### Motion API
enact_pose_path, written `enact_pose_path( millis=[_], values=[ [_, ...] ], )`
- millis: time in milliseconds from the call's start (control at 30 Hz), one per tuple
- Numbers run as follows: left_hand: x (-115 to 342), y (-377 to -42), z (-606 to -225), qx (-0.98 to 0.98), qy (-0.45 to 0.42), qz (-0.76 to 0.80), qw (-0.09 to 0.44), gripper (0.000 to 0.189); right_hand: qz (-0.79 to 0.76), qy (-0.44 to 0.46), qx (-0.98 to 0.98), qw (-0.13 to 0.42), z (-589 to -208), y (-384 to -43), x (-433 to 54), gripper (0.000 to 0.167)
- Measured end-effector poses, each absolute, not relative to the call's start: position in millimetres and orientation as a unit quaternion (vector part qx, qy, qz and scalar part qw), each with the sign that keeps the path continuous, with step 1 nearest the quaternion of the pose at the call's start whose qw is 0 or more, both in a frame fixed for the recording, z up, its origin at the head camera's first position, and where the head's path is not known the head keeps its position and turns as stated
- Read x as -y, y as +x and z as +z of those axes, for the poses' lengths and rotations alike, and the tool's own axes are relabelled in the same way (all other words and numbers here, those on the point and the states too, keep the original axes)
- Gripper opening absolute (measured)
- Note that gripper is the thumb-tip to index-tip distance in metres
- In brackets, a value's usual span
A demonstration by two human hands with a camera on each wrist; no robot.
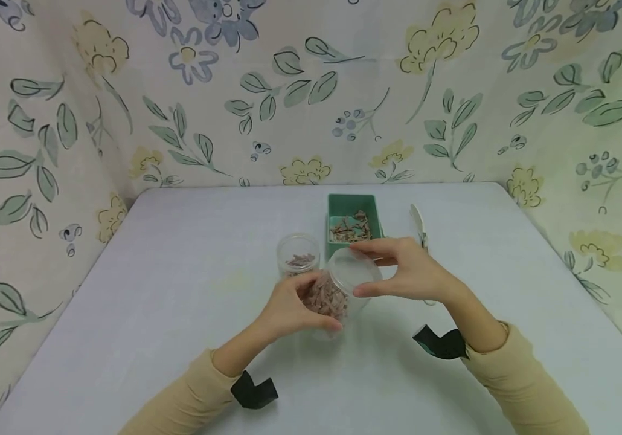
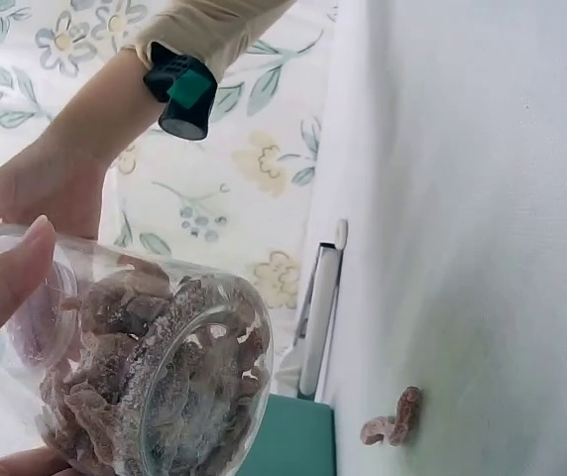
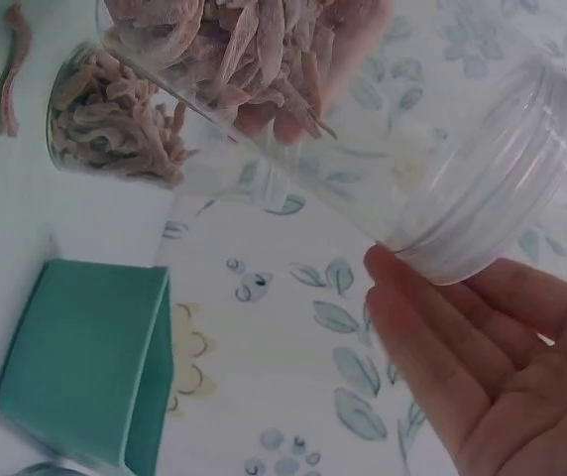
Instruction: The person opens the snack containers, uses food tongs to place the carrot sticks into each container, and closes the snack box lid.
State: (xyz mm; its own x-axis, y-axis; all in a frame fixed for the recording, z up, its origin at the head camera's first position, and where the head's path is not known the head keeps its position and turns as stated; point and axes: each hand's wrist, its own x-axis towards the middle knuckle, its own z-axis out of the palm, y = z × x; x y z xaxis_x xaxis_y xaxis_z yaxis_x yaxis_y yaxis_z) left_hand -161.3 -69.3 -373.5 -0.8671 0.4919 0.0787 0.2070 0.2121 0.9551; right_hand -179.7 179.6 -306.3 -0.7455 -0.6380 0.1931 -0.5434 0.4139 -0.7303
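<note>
My left hand (image 1: 294, 308) grips a clear plastic jar (image 1: 327, 299) around its side, tilted with its top toward the right. Brown dried strips (image 3: 254, 50) fill the jar's lower part, pressed against the base in the left wrist view. At its upper end is a clear screw lid (image 1: 354, 270). My right hand (image 1: 406, 269) spans that lid, thumb on the near edge and fingers on the far edge. In the right wrist view, fingertips (image 3: 388, 268) touch the lid's rim. Just behind the left hand stands a second clear jar (image 1: 298, 249) of similar strips.
A green rectangular box (image 1: 335, 247) with brown strips inside stands behind the hands. To its right lies a slim, pale-handled tool (image 1: 418, 222). One loose brown piece (image 2: 395, 421) rests on the white table (image 1: 169, 290). Floral cloth (image 1: 311, 121) walls the back and sides.
</note>
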Motion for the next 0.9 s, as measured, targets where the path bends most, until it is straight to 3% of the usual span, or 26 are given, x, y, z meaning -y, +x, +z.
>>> enact_pose_path(
  millis=[67, 300, 533, 767, 900],
  values=[
    [70, -161, -374, -0.771, 0.226, 0.584, 0.113, 0.075, -0.407, -0.354, -0.84, 0.051, -306, -179, -179, 0.069],
    [72, -161, -372, -0.735, 0.259, 0.602, 0.173, 0.07, -0.421, -0.442, -0.786, 0.1, -303, -182, -185, 0.075],
    [72, -162, -373, -0.762, 0.236, 0.586, 0.142, 0.07, -0.396, -0.369, -0.838, 0.064, -302, -180, -181, 0.066],
    [73, -163, -371, -0.759, 0.222, 0.592, 0.156, 0.071, -0.413, -0.431, -0.79, 0.138, -298, -185, -190, 0.079],
    [74, -163, -371, -0.763, 0.22, 0.587, 0.157, 0.074, -0.413, -0.381, -0.813, 0.15, -293, -185, -195, 0.066]
  ],
)
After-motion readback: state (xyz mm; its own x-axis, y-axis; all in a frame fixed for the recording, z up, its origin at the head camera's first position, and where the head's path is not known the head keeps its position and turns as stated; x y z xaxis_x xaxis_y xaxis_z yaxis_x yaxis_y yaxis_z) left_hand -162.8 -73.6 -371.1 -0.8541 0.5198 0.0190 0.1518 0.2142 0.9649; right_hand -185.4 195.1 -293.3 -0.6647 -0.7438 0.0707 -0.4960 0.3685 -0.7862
